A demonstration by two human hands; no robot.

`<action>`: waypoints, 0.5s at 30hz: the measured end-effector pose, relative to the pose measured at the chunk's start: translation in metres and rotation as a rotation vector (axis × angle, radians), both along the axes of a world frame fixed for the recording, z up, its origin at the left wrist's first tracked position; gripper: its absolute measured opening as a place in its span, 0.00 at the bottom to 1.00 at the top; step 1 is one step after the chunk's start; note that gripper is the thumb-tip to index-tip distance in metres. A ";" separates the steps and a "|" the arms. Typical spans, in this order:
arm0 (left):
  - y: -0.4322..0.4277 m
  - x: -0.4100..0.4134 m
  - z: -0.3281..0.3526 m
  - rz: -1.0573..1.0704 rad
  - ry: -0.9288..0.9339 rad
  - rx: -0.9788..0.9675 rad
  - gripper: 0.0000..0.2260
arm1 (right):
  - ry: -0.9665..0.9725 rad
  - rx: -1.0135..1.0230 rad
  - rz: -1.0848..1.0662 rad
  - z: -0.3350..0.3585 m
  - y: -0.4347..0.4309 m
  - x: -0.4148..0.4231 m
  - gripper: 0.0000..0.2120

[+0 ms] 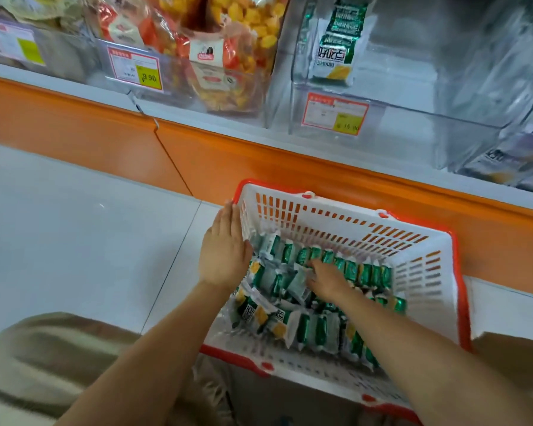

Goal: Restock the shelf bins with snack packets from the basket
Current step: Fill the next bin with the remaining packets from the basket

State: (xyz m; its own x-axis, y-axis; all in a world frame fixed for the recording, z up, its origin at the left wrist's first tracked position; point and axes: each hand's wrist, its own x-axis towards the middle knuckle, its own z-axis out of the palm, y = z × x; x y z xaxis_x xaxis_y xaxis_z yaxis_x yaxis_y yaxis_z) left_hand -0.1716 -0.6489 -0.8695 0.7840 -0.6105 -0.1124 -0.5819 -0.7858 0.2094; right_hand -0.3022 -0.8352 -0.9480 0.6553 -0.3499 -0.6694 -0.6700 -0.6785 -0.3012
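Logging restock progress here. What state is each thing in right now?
basket, set against the orange shelf base, holding stock
green packets, piled loose in the basket
clear bin, nearly empty
lone packet, standing inside the clear bin
yellow-snack bin, full
left hand, flat against the basket's side
right hand, down among the packets, grip unclear

White, red-rimmed basket (419, 272) holds green snack packets (308, 327). Left hand (225, 253) lies flat against the basket's left wall, outside. Right hand (326, 278) is inside the basket, fingers among the packets; grip unclear. Above the basket: clear shelf bin (413, 124).
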 end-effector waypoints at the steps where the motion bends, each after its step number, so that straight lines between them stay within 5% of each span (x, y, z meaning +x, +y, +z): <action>1: -0.002 0.000 0.000 0.003 -0.008 -0.001 0.31 | -0.001 -0.015 -0.010 -0.004 0.002 0.000 0.24; 4: -0.008 0.001 -0.001 0.007 -0.020 -0.019 0.31 | 0.000 -0.125 0.020 -0.010 0.004 -0.001 0.24; 7: -0.010 0.002 -0.002 0.002 -0.030 -0.003 0.31 | -0.002 -0.157 0.051 -0.011 0.005 0.002 0.12; 15: -0.011 0.001 -0.002 -0.044 -0.096 0.047 0.31 | -0.215 0.206 -0.370 0.013 -0.005 0.013 0.15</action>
State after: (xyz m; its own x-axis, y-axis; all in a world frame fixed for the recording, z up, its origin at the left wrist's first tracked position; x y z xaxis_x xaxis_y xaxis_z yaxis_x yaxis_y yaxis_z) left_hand -0.1701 -0.6594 -0.8714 0.7652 -0.6403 -0.0675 -0.6315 -0.7668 0.1148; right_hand -0.2897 -0.8400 -0.9354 0.6430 -0.4604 -0.6120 -0.7631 -0.3174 -0.5629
